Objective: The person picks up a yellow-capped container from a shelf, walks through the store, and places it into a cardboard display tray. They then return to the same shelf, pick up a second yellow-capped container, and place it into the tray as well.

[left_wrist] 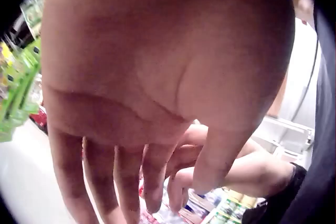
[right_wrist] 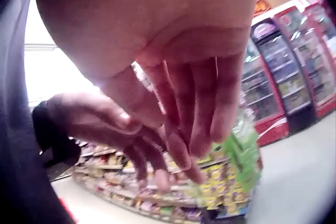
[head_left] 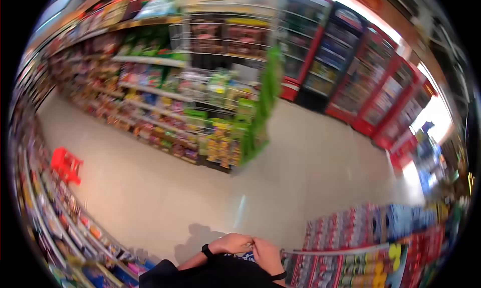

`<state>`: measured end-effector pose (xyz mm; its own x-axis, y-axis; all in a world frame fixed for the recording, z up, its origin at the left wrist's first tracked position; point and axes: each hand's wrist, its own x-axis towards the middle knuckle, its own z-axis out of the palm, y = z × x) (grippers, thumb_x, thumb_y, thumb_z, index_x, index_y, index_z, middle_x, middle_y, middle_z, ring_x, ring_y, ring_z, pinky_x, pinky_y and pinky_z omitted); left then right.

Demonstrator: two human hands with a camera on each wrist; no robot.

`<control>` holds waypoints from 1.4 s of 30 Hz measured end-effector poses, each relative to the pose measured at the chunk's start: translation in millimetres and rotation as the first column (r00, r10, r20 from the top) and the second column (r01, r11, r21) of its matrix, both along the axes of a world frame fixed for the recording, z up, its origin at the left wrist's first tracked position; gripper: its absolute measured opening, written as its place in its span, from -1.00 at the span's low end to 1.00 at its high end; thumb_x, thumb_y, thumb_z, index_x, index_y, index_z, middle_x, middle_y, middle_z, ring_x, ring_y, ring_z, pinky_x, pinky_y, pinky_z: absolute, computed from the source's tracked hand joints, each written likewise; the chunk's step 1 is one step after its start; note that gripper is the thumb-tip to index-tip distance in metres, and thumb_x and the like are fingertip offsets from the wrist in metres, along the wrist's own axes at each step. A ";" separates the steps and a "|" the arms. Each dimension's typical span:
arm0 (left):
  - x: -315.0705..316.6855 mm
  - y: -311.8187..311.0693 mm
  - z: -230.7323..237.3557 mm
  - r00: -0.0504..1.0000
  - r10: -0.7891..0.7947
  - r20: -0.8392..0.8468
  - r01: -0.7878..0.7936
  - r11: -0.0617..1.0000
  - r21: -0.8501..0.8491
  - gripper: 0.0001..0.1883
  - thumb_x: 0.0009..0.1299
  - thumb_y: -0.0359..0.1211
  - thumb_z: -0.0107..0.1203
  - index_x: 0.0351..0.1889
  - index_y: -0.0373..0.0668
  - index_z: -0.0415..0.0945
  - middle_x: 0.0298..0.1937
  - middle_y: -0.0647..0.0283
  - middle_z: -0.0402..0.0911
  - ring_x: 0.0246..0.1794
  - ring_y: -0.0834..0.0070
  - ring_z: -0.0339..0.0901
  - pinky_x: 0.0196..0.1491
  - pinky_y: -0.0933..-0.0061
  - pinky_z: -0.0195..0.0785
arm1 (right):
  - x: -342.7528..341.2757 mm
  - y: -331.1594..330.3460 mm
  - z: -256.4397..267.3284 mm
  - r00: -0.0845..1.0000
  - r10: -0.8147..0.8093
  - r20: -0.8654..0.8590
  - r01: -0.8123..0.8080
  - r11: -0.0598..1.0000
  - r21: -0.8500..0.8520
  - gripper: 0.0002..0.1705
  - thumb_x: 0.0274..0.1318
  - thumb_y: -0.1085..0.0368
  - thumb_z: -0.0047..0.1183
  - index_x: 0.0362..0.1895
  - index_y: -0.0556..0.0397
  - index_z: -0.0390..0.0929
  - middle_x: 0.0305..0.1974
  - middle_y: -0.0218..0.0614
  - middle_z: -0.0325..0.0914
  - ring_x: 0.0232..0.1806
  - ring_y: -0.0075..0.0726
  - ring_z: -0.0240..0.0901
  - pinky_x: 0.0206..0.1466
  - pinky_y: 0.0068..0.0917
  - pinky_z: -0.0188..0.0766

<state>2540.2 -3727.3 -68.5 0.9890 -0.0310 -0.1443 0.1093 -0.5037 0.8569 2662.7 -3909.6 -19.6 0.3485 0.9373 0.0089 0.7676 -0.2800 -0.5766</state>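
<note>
Both hands meet in front of the body, low in the head view, with the left hand [head_left: 233, 243] and the right hand [head_left: 266, 254] overlapping at the fingertips. Seen from the left wrist, the left palm [left_wrist: 157, 71] fills the picture, its fingers relaxed and pointing downward. Behind it shows the right hand [left_wrist: 247, 169]. The right wrist view gives the right hand [right_wrist: 184, 77] with long, loosely hanging fingers, and the left hand [right_wrist: 92, 119] just beyond. No held object shows in either hand. Each wrist wears a black band.
Snack shelves [head_left: 150, 97] line the aisle, with green hanging packs [head_left: 260, 112] at their end. Red-framed drink fridges [head_left: 363, 72] stand at the back right. A red plastic stool [head_left: 66, 165] is on the pale floor [head_left: 165, 183]. Stacked drinks [head_left: 340, 228] rise close on the right.
</note>
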 end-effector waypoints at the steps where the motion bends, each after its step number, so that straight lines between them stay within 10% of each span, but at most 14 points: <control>1: -21.7 16.5 -2.1 0.996 0.089 0.025 -0.089 0.996 0.001 -0.52 0.61 -0.01 0.13 0.28 -0.15 0.60 0.16 -0.04 0.71 0.14 -0.11 0.67 0.19 0.03 0.54 | -9.6 21.5 -6.5 0.996 0.092 0.022 -0.092 0.996 -0.001 -0.55 0.37 0.22 0.18 0.29 0.01 0.56 -0.03 -0.07 0.71 -0.01 0.22 0.68 0.03 0.03 0.62; 6: -126.3 50.3 -25.8 0.837 0.545 0.034 -0.544 0.838 -0.034 -0.58 0.62 -0.04 0.14 0.25 -0.10 0.61 0.16 0.03 0.72 0.15 -0.09 0.66 0.17 0.01 0.54 | -18.4 127.6 -25.1 0.824 0.563 -0.066 -0.562 0.794 -0.231 -0.55 0.43 0.12 0.17 0.30 -0.03 0.55 0.01 0.00 0.71 0.03 0.28 0.67 0.09 0.05 0.62; 12: -203.0 115.2 -41.1 0.554 0.830 -0.056 -0.832 0.550 -0.081 -0.56 0.64 -0.02 0.12 0.28 -0.09 0.57 0.15 0.07 0.73 0.09 0.00 0.72 0.13 0.04 0.57 | -34.8 292.7 -54.9 0.583 0.812 0.037 -0.765 0.564 -0.312 -0.55 0.33 0.13 0.23 0.25 -0.08 0.59 -0.08 -0.11 0.71 -0.05 0.17 0.70 0.01 0.07 0.64; 20: -230.9 302.3 -36.8 0.596 0.781 -0.185 -0.761 0.623 0.179 -0.47 0.64 -0.03 0.10 0.40 -0.16 0.51 0.20 -0.06 0.73 0.14 -0.06 0.71 0.20 -0.01 0.57 | -101.3 514.3 -45.0 0.613 0.790 0.009 -0.790 0.613 -0.004 -0.62 0.35 0.14 0.24 0.19 -0.07 0.63 -0.09 -0.09 0.73 -0.02 0.22 0.68 0.01 0.06 0.61; 24: -259.1 387.2 19.4 0.488 0.859 -0.151 -0.870 0.493 -0.005 -0.49 0.66 -0.08 0.10 0.42 -0.18 0.49 0.28 -0.07 0.70 0.19 -0.05 0.69 0.22 0.02 0.56 | -135.2 605.0 -40.1 0.573 0.819 0.006 -0.819 0.574 -0.016 -0.61 0.33 0.13 0.25 0.18 -0.08 0.64 -0.08 -0.11 0.74 -0.05 0.21 0.69 -0.01 0.08 0.62; 34: -411.7 530.9 -54.2 0.278 0.929 -0.245 -0.947 0.308 0.090 -0.44 0.64 0.01 0.10 0.43 -0.13 0.51 0.15 -0.13 0.74 0.05 -0.13 0.72 0.17 -0.01 0.58 | -274.0 817.3 -71.4 0.217 0.976 -0.007 -0.933 0.206 -0.295 -0.55 0.40 0.07 0.20 0.28 -0.09 0.62 -0.08 -0.11 0.72 -0.02 0.17 0.69 0.06 0.06 0.62; 42: -543.8 700.1 -13.1 0.138 0.984 -0.109 -0.980 0.152 0.129 -0.48 0.65 -0.01 0.08 0.42 -0.08 0.53 0.21 0.02 0.74 0.17 -0.05 0.68 0.15 -0.01 0.58 | -445.7 970.5 -14.2 0.225 0.965 -0.138 -0.971 0.210 -0.111 -0.58 0.47 0.13 0.12 0.28 0.03 0.58 -0.05 -0.02 0.67 -0.02 0.24 0.65 0.06 0.07 0.60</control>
